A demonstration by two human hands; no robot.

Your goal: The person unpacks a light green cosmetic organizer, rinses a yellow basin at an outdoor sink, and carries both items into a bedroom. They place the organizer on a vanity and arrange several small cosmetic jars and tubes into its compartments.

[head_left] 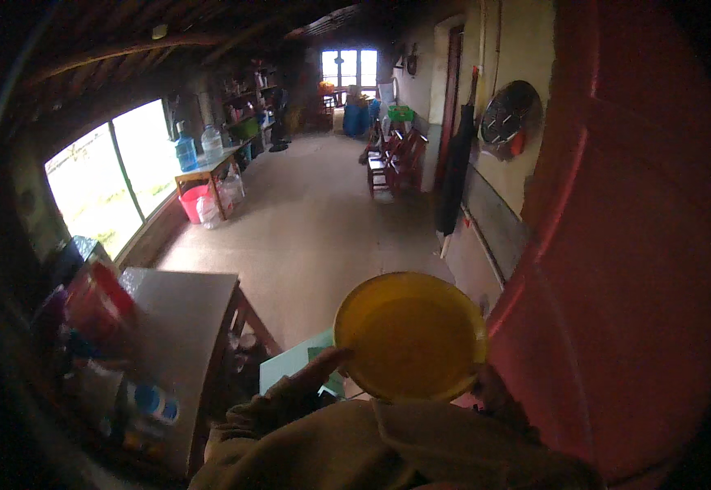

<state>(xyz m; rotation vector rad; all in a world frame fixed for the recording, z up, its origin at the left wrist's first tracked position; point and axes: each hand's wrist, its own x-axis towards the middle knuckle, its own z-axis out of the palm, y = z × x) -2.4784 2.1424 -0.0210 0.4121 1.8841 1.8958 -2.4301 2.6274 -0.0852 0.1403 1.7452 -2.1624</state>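
A round yellow basin (413, 324) is held in front of my body at waist height. I see its broad inner surface, and nothing can be made out inside it. My left hand (331, 362) grips its left rim, with the thumb on the edge. The opposite side of the rim is in my right hand (488, 381), which is dark and partly hidden by the basin and the sleeve. Just beyond my left hand, a pale green panel (285, 364) shows partly behind the basin.
At left a table (190, 306) carries red bags (101, 294) and other items. A large red surface (625, 245) rises close on my right. Farther off are wooden chairs (395, 156), a side table with water bottles (186, 150), a pink bucket (191, 202) and a dark closed umbrella (456, 177).
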